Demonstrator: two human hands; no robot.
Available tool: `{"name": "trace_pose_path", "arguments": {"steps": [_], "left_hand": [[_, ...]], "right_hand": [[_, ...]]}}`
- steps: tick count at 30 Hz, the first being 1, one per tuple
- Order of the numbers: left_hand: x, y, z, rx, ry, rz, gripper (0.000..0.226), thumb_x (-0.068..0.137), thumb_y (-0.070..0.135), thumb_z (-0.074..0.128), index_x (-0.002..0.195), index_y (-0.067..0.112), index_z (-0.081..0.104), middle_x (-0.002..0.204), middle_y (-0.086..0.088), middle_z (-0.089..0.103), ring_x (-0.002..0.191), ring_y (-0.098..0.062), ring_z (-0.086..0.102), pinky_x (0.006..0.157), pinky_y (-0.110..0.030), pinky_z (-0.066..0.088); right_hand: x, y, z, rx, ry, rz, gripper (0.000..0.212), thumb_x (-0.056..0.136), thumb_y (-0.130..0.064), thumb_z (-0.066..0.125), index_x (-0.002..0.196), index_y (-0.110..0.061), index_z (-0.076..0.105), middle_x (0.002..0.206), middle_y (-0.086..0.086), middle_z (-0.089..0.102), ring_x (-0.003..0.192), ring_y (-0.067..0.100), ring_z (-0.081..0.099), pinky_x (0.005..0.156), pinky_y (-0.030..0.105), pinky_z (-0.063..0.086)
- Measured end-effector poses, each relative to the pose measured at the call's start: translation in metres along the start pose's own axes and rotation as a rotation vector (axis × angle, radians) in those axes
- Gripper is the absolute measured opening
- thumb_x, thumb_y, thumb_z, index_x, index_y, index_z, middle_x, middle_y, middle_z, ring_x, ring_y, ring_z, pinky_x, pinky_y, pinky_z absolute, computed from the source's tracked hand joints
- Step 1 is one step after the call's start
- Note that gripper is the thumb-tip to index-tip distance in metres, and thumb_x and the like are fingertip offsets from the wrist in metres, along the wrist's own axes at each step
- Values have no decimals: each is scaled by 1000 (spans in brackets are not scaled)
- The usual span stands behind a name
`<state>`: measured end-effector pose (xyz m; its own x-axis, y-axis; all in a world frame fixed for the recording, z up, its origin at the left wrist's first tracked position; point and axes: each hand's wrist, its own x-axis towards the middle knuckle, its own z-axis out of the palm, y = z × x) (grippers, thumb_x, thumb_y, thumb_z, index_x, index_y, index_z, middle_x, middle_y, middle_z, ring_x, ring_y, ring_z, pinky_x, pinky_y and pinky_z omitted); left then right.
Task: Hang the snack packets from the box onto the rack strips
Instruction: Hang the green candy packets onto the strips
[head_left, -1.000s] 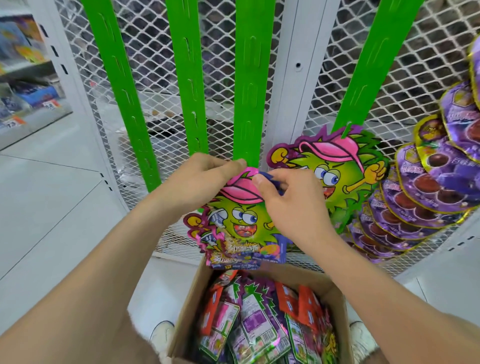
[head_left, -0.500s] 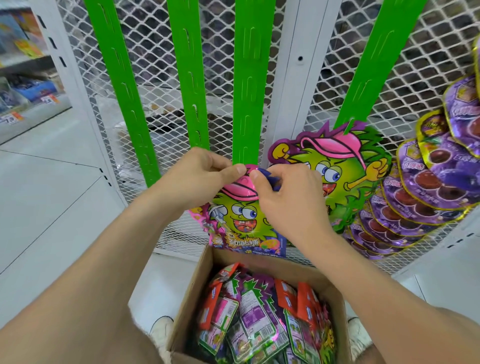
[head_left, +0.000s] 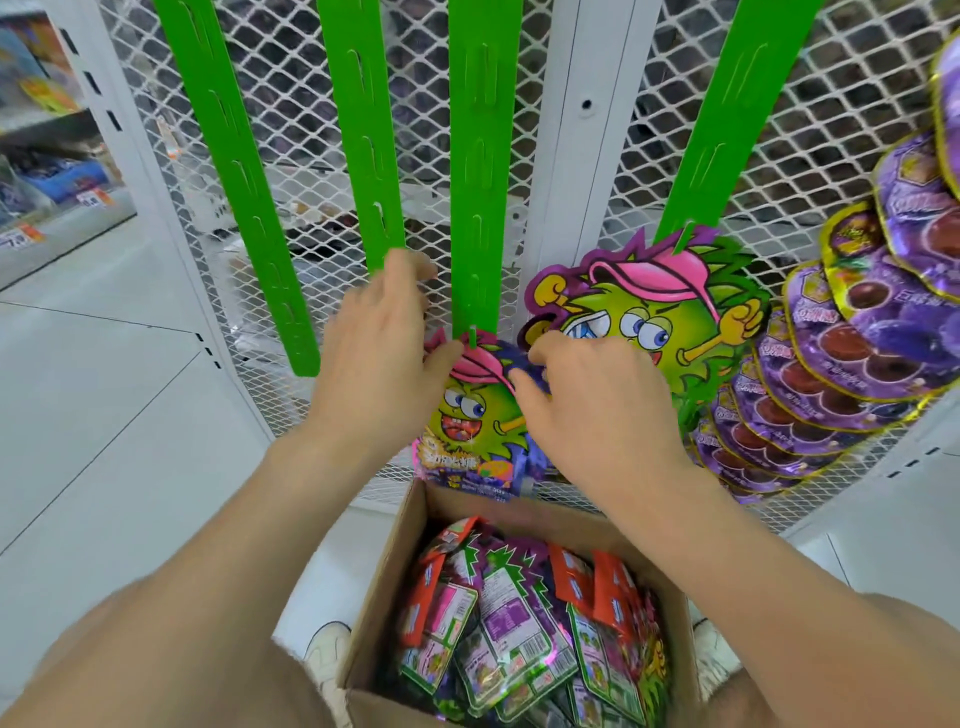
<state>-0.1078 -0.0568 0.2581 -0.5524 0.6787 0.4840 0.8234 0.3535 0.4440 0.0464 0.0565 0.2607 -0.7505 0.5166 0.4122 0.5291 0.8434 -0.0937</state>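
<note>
A green monster snack packet (head_left: 475, 415) with a pink cap hangs at the bottom of the middle green strip (head_left: 483, 182), whose hook tab pokes through the packet's top. My left hand (head_left: 382, 343) has its fingers spread; only the thumb touches the packet's top left. My right hand (head_left: 587, 400) pinches the packet's top right edge. A second, identical packet (head_left: 670, 312) hangs on the slanted green strip (head_left: 727, 130) to the right. Below my arms the cardboard box (head_left: 410, 540) holds several more packets (head_left: 519, 623).
Two bare green strips (head_left: 234, 182) (head_left: 361, 130) hang left of the middle one on the white mesh panel (head_left: 831, 130). Overlapping purple packets (head_left: 852, 364) fill the right side. Shelves (head_left: 47, 171) stand far left. My shoes (head_left: 327, 649) flank the box on the white floor.
The packet has gone up onto the middle strip's bottom hook. My left hand has let go and spread its fingers; my right hand stays on the packet's top edge.
</note>
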Motion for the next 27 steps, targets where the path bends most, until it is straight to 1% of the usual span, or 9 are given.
{"name": "trace_pose_path", "arguments": {"steps": [2,4,8,11,13,15,18,22,27], "left_hand": [[-11,5,3,14,159,11,47,85,25,82,113,17,45,103,-1,57,94,-32,54,78,-49,47],[-22,10,14,45,68,-6,40,86,27,81,102,21,45,90,1,58,86,-32,56,71,-47,47],[-43,13,59,265,-706,-27,33,80,47,78,96,26,58,87,1,65,93,-33,68,71,-39,53],[-68,13,110,441,-1121,53,30,83,40,77,91,14,63,87,-4,63,97,-33,72,71,-41,56],[-88,11,144,475,-1261,25,31,92,36,72,82,10,59,85,-5,62,93,-30,70,78,-43,60],[-115,2,174,482,-1265,-41,22,99,32,65,104,10,64,111,-8,66,97,-28,66,83,-43,57],[-155,-19,203,545,-1224,-78,33,103,30,59,133,17,59,138,-10,61,123,-33,63,95,-47,54],[-172,-34,216,590,-1261,-87,34,107,13,50,140,12,57,143,-16,56,130,-37,60,101,-49,51],[-144,-29,209,540,-1268,-43,32,103,-3,49,132,2,61,139,-18,61,127,-38,62,104,-47,52]], "right_hand": [[-6,8,1,135,3,-49,22,97,-42,58,102,-25,70,85,-3,73,83,27,71,71,37,58],[-11,18,1,315,-197,-95,15,92,-38,62,93,-26,73,75,-7,72,75,15,68,74,37,59],[-22,35,-1,221,-912,-284,24,94,-42,67,104,-23,78,88,-7,77,81,8,70,84,31,58],[-31,50,12,29,-1094,-302,42,98,-46,63,116,-9,71,102,9,76,96,28,68,86,41,58],[-34,60,21,-25,-1112,-282,49,99,-44,60,123,-2,66,114,19,71,107,37,65,86,44,55],[-32,69,25,-18,-1113,-251,51,100,-43,59,127,-1,65,119,24,68,113,41,63,90,47,54],[-29,84,26,19,-1110,-264,43,99,-40,59,123,-5,68,99,16,71,106,39,65,88,45,56],[-28,102,26,60,-1130,-275,36,101,-44,60,128,-21,67,79,-17,54,89,19,58,77,30,46],[-24,102,25,88,-1142,-286,38,102,-47,59,127,-20,67,89,-11,65,91,21,62,75,31,48]]}}
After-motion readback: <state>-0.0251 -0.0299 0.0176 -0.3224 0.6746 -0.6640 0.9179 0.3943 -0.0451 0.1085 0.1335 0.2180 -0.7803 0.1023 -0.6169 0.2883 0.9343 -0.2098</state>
